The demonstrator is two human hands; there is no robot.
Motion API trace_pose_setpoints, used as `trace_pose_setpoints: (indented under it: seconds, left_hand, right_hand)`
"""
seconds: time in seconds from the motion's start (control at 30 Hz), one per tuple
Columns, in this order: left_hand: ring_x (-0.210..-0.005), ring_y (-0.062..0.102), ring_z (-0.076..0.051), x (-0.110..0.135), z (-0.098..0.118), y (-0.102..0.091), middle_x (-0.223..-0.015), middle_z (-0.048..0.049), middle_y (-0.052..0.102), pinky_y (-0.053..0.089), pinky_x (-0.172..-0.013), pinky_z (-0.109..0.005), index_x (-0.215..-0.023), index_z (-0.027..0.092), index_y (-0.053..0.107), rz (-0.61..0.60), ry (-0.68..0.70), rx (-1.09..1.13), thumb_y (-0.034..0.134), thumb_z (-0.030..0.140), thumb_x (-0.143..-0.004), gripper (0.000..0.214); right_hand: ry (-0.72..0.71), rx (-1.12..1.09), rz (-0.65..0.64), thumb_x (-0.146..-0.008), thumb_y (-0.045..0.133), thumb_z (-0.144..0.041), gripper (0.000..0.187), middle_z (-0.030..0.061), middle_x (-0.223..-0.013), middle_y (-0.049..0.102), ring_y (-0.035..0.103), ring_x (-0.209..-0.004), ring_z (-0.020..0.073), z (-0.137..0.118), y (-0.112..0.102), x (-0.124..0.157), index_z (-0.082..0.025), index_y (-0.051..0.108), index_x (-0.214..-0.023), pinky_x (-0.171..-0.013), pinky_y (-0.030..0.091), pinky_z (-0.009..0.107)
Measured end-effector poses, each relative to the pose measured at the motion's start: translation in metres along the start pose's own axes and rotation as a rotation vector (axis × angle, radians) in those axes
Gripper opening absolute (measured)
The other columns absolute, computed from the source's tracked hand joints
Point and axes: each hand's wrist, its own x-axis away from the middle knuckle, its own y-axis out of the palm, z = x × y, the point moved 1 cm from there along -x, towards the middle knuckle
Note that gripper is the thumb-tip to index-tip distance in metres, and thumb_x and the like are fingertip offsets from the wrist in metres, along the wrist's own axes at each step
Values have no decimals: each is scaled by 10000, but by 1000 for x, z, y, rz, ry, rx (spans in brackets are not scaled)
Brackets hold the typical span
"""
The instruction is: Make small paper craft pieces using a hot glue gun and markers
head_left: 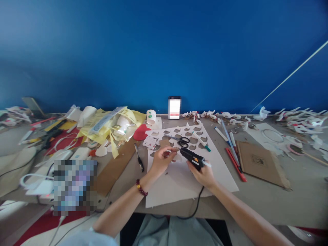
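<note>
Head view: the right grip (204, 175) is closed round the handle of a black glue gun (193, 158), whose nozzle points left toward the left grip (161, 159). The left grip pinches a small white cutout (177, 158) just at the nozzle tip, low over a white sheet (176, 186) full of cut-out holes. So the cutout sits between the two grips, touching the left fingers, and I cannot tell whether the nozzle touches it.

The work in hand looks like gluing. To do it well, I would hold the cutout by its edge with the fingertips clear of the nozzle. I would squeeze out only a small bead and keep the gun's cord (197, 201), which trails back off the desk (294, 200) edge, slack so it does not drag the aim.

Just beyond the grips lie black scissors (183, 140) on the sheet, and a black pen (139, 159) lies left of the left grip.

Farther beyond the left grip a paper cup (151, 117) stands upright, and what it holds is hidden. Well to the left, a crumpled yellow bag (107, 128) lies on its side with white cup-like shapes showing through it.
</note>
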Motion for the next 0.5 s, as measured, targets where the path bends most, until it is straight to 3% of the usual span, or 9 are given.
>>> trace_pose_setpoints:
  seconds: [0.13, 0.23, 0.33, 0.43, 0.5]
  left_hand:
    - [-639, 594, -103, -1, 1, 0, -887, -52, 681, 551, -520, -218, -756, 160, 645, 32, -49, 40, 759, 413, -582, 328]
    - [-619, 593, -106, -2, 3, 0, -871, -56, 685, 555, -523, -234, -745, 157, 639, 64, -67, 54, 771, 422, -556, 352]
    - [-632, 596, -113, -2, 4, 0, -844, -45, 677, 560, -536, -242, -735, 159, 641, 90, -62, 21, 764, 410, -563, 329]
    - [-626, 594, -119, -2, 5, -2, -843, -51, 680, 502, -443, -194, -746, 161, 647, 117, -68, -21, 746, 394, -582, 301]
    - [-611, 587, -118, -3, 3, -3, -853, -58, 686, 454, -397, -171, -755, 165, 651, 123, -67, -41, 731, 382, -598, 280]
  right_hand:
    - [185, -135, 27, -757, 571, -495, 356, 21, -510, 547, 503, -454, 135, 9, 1, -3, -165, 559, -625, -454, 442, 263]
    - [348, -437, -13, -708, 593, -593, 451, 32, -581, 567, 527, -465, 138, 16, -2, -7, -142, 586, -723, -437, 477, 278]
    - [370, -700, -94, -695, 609, -621, 507, 23, -628, 559, 548, -518, 143, 13, -12, -11, -135, 603, -839, -477, 522, 303]
    - [402, -769, -139, -660, 647, -622, 519, 8, -601, 555, 552, -543, 147, 6, -25, -12, -142, 605, -851, -528, 548, 331]
    - [448, -692, -121, -657, 644, -626, 502, 16, -569, 575, 560, -522, 145, 5, -31, -9, -141, 596, -775, -548, 545, 328]
